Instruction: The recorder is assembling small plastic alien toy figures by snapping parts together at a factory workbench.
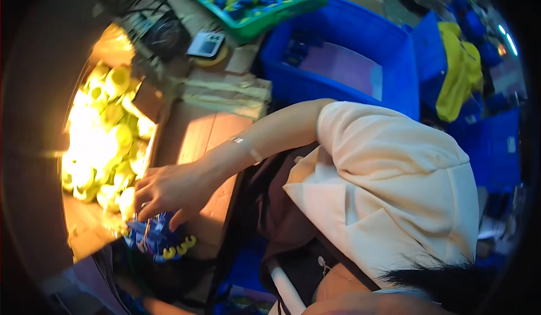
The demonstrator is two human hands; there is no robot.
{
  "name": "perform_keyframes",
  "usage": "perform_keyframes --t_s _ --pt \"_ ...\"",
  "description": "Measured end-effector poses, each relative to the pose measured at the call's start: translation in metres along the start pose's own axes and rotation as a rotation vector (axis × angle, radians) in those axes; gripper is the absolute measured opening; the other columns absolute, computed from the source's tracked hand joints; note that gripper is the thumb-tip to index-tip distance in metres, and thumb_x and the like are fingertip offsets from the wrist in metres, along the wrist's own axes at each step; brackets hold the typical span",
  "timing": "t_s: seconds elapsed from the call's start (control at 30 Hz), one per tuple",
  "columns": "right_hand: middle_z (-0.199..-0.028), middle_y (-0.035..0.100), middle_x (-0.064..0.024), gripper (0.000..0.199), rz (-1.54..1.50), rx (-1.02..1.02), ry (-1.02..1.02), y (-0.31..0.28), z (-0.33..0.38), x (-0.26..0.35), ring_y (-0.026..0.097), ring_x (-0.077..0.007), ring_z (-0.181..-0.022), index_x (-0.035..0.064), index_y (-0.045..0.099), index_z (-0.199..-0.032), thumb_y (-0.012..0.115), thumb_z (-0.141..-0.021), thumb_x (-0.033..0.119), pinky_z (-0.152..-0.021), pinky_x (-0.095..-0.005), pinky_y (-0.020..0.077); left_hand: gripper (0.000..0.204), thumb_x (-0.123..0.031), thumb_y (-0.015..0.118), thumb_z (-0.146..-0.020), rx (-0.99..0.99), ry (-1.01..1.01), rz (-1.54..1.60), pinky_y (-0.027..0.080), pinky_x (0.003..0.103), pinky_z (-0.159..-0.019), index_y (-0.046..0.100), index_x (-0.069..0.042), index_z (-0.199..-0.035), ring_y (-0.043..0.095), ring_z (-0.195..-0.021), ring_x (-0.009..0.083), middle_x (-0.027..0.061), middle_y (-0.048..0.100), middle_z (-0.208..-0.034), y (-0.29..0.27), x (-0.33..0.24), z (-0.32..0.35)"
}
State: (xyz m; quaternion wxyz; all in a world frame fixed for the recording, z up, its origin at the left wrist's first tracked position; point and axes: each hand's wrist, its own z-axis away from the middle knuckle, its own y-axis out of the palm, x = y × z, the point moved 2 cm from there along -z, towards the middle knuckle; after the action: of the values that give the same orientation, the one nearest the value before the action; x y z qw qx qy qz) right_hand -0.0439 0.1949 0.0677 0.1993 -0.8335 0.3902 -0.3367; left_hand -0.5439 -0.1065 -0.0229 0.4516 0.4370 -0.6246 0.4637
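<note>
My right hand [179, 192] reaches in from the right, with a band at the wrist. Its fingers and thumb are apart and bent downward over a cluster of blue plastic parts [155, 237]. Small yellow hook-shaped pieces [181, 248] show at the cluster's lower edge. Just beyond the fingertips, yellow rounded, cup-like plastic parts [119, 137] lie heaped in a brightly lit cardboard box [93, 236]; glare washes out many of them. A strip of bare skin at the lower edge may be my left arm, but my left hand does not show.
A cardboard surface [211, 131] lies beside the box. Behind it are a small device with a screen [206, 44] and a roll of tape [217, 58]. Farther back stand a green tray [251, 30] of blue and yellow parts and a large blue bin [344, 16]. Yellow cloth [451, 72] hangs at right.
</note>
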Motion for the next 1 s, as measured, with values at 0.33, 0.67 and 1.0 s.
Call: perform_keyframes --t_s 0.33,0.67,1.0 --pt "-0.089 0.069 -0.014 0.021 0.642 -0.772 1.226 -0.221 0.458 -0.053 0.067 -0.0282 -0.081 0.0013 0.069 -0.094 0.069 -0.084 0.02 -0.074 -0.0364 0.0525 0.027 -0.022 0.054 -0.094 0.018 -0.278 0.545 0.051 0.042 -0.081 0.064 0.0 -0.107 0.064 -0.092 0.0332 0.0218 0.065 -0.106 -0.058 0.014 -0.042" --pt "-0.107 0.065 -0.0236 0.08 0.356 -0.697 1.93 -0.146 0.667 -0.244 0.063 -0.0373 -0.1 0.0056 0.039 -0.136 0.077 -0.075 0.042 -0.084 -0.0446 0.0498 0.023 -0.021 0.064 -0.088 0.423 -0.677 0.812 0.05 0.045 -0.08 0.068 -0.002 -0.099 0.064 -0.087 0.0356 0.0213 0.067 -0.098 -0.233 0.052 0.03" --pt "-0.117 0.063 -0.0227 0.065 0.353 -0.623 1.934 -0.174 0.666 -0.263 0.061 -0.0372 -0.108 0.0066 0.059 -0.122 0.074 -0.072 0.046 -0.09 -0.0464 0.0496 0.021 -0.018 0.066 -0.087 -0.139 -0.572 0.963 0.052 0.042 -0.078 0.068 0.002 -0.092 0.064 -0.083 0.034 0.0184 0.068 -0.092 -0.345 0.06 0.077"
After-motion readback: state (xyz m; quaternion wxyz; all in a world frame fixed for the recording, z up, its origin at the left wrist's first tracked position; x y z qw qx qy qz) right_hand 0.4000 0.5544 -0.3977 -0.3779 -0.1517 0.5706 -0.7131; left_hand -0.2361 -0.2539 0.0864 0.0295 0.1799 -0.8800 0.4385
